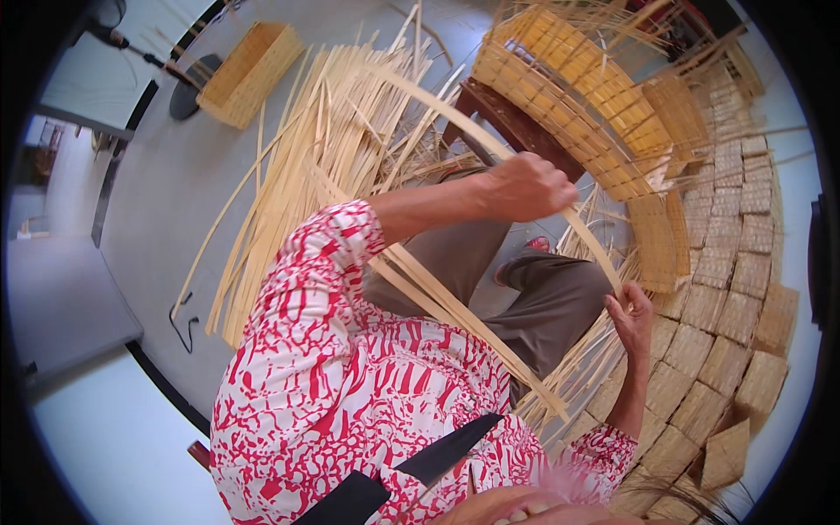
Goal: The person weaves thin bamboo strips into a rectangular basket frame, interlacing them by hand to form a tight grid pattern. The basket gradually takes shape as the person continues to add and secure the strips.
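Note:
My left hand is closed around a long pale flat strip, which slants from the upper middle down to the right. Lower on the right, my right hand pinches that same strip between thumb and fingers. More loose strips lie slanting across my lap, beneath my left forearm. A large heap of similar strips is spread on the floor beyond my left arm.
Woven baskets rest on a dark red wooden bench. Rows of stacked woven pieces line the right side. A small woven basket stands at upper left beside a black stand. A black hooked object lies on the grey floor.

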The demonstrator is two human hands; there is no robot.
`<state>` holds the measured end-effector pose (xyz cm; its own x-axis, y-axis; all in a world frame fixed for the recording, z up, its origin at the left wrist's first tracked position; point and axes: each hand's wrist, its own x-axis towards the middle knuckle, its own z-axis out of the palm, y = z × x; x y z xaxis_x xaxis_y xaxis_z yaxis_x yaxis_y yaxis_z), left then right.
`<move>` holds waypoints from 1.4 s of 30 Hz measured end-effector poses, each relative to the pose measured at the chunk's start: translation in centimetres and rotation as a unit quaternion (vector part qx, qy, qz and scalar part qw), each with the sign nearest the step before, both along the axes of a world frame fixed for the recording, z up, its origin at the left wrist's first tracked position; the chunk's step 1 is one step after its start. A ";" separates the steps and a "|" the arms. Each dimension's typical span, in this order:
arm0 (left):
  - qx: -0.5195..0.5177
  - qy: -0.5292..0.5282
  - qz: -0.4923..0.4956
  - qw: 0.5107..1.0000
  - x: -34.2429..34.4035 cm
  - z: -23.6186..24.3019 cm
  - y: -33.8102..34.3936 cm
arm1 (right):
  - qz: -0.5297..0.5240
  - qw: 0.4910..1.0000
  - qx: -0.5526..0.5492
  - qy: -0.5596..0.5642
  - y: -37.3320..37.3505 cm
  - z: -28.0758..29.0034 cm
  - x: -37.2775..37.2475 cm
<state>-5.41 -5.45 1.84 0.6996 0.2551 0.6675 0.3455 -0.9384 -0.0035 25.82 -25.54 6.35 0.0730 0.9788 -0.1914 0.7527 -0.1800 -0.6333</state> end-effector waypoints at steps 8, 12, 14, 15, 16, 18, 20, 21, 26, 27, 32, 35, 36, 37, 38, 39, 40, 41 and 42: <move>0.015 -0.016 -0.070 0.997 3.3 -0.5 -2.6 | 0.019 0.955 -0.170 0.242 1.6 2.6 -3.2; 0.007 0.025 -0.075 0.997 3.1 -1.2 -2.3 | 0.037 0.949 -0.203 0.239 2.1 2.2 -2.7; 0.019 0.051 -0.044 0.998 1.8 -0.7 -1.5 | 0.043 0.975 -0.123 0.181 1.8 1.0 -1.2; -0.023 0.047 -0.055 0.997 0.5 0.0 -0.6 | 0.049 0.983 -0.082 0.157 1.9 0.1 -0.4; -0.068 0.039 -0.068 0.995 -0.8 1.1 0.5 | 0.049 0.991 -0.052 0.117 1.6 0.2 0.1; -0.138 -0.002 -0.047 0.989 -3.2 2.2 2.4 | 0.055 0.998 0.008 0.043 1.5 -0.2 0.6; -0.206 -0.091 -0.020 0.974 -5.2 2.0 5.2 | 0.107 0.987 0.065 -0.098 2.3 0.9 -1.0; -0.267 -0.092 0.038 0.958 -6.2 2.7 6.5 | 0.128 0.975 0.118 -0.136 2.5 0.7 -1.4; -0.271 -0.082 0.110 0.953 -8.8 4.3 14.9 | 0.180 0.944 0.165 -0.224 4.6 0.9 -3.8; -0.269 -0.089 0.103 0.953 -9.0 3.7 16.7 | 0.189 0.937 0.188 -0.227 5.3 0.9 -4.6; -0.406 -0.146 0.004 0.902 -6.6 5.6 19.1 | 0.172 0.935 0.236 -0.201 7.3 1.4 -5.2; -0.423 -0.183 0.019 0.887 -5.8 6.4 19.0 | 0.141 0.930 0.266 -0.210 8.6 1.3 -5.2; -0.428 -0.195 0.024 0.882 -5.6 6.9 18.9 | 0.129 0.927 0.277 -0.218 9.1 1.3 -5.2; -0.421 -0.217 0.022 0.880 -5.4 7.4 18.6 | 0.125 0.921 0.284 -0.236 9.8 1.4 -5.0; -0.415 -0.238 0.021 0.878 -5.2 7.8 18.3 | 0.120 0.915 0.290 -0.254 10.5 1.6 -4.8; -0.410 -0.256 0.021 0.875 -5.1 8.2 17.8 | 0.115 0.910 0.295 -0.268 10.9 1.5 -4.7; -0.405 -0.259 0.031 0.876 -5.1 8.7 17.4 | 0.112 0.914 0.286 -0.265 11.3 1.4 -4.8; -0.401 -0.261 0.039 0.877 -5.1 9.3 17.0 | 0.109 0.918 0.277 -0.262 11.7 1.3 -4.8; -0.397 -0.264 0.048 0.878 -5.1 9.5 16.8 | 0.106 0.922 0.266 -0.259 11.9 1.2 -4.7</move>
<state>-10.56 11.31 11.35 0.2961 0.8274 0.4772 0.1799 -0.5389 0.8229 21.07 -13.61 7.51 -0.1836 0.9270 0.3271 0.9620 0.2379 -0.1342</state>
